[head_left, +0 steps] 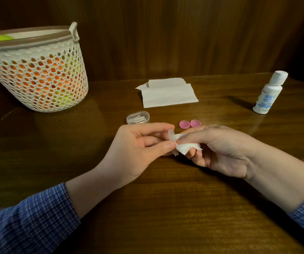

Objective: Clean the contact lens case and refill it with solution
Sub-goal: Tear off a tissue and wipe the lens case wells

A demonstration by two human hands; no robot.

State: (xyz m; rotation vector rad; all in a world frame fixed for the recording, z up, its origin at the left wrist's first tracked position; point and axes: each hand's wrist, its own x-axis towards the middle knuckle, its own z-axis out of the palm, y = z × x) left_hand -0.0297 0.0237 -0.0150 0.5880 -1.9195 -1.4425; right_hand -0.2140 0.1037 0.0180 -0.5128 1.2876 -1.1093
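On a dark wooden table (165, 208), a white mesh basket (37, 74) of orange and green items stands far left, folded tissues (167, 94) lie centre back, and a capped solution bottle (268, 92) stands far right. A small clear box (138, 117) and two pink caps (189, 124) lie just behind the hands. The left hand (140, 149) pinches the translucent lens case (171, 134) above the table, while the right hand (221, 149) grips a crumpled tissue (186, 148) pressed against it.
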